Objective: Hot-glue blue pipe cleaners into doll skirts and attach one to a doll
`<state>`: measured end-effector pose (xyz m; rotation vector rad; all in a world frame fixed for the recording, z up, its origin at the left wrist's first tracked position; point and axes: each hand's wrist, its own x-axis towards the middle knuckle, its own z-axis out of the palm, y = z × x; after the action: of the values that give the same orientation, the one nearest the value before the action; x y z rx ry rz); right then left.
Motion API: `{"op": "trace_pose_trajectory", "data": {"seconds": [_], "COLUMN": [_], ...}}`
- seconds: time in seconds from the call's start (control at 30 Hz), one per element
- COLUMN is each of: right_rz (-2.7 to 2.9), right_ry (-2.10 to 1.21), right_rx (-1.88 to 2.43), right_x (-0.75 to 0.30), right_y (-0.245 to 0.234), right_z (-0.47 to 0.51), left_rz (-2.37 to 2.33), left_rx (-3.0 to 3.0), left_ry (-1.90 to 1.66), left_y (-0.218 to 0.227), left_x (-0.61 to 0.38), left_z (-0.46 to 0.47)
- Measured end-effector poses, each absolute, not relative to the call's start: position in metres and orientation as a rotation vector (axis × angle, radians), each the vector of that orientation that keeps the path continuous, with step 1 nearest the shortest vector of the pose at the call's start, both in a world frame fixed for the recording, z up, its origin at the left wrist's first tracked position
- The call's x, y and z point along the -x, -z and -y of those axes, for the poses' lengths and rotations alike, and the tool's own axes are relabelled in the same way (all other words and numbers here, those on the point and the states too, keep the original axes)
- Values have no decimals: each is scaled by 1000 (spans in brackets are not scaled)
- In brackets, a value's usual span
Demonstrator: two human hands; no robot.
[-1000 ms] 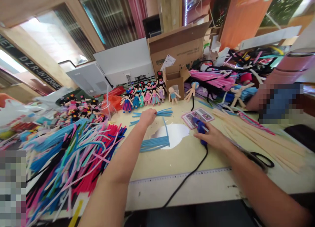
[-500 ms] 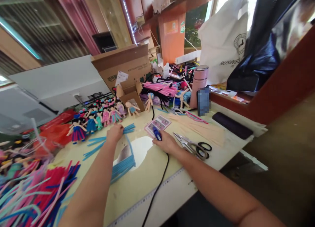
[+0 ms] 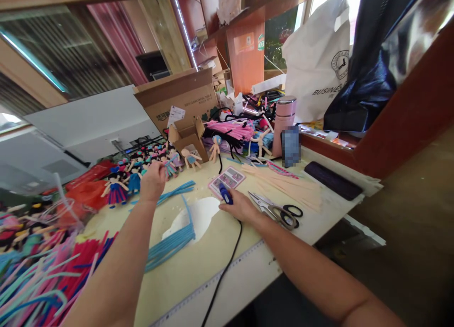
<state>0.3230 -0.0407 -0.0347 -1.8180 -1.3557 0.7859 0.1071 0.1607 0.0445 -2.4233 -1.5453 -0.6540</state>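
My left hand [image 3: 154,179] is closed above the left side of the table, with a thin light-blue pipe cleaner [image 3: 171,162] at its fingertips. Below it lies a loose bunch of blue pipe cleaners [image 3: 177,190]. My right hand [image 3: 239,206] grips a blue corded tool [image 3: 224,193], its exact kind hard to make out, over the edge of a pink picture card [image 3: 234,176]. A black cord [image 3: 232,260] trails from that hand towards the table's front edge. Between my forearms, more blue pipe cleaners [image 3: 173,244] lie partly on a white round sheet [image 3: 205,216].
Scissors [image 3: 276,211] and beige strips [image 3: 294,187] lie to the right. Several finished dolls [image 3: 115,190] stand at the left, beside colourful pipe cleaners [image 3: 67,270]. Behind are bare doll bodies [image 3: 192,158], a cardboard box [image 3: 184,95], a pink flask [image 3: 283,114] and a phone [image 3: 291,146].
My left hand has lifted off the blue bunch and moved up and left, a blue pipe cleaner at its fingers. My right hand keeps the tool in nearly the same place.
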Motion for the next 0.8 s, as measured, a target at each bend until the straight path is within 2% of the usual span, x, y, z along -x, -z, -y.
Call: {"op": "trace_pose_trajectory", "data": {"seconds": [0.23, 0.5, 0.8], "right_rz": [1287, 818, 664], "right_ry": [-788, -275, -255], "right_rx": [1652, 1676, 1820], "right_x": [-342, -444, -485], "right_y": [40, 37, 26], "right_z": [56, 57, 38], "left_rz": [1214, 1227, 1245], "left_rx": [2409, 2415, 2440], "left_ry": [863, 884, 883], "left_y": [-68, -30, -1], "left_x": [-86, -34, -8], "left_z": [-110, -44, -21]}}
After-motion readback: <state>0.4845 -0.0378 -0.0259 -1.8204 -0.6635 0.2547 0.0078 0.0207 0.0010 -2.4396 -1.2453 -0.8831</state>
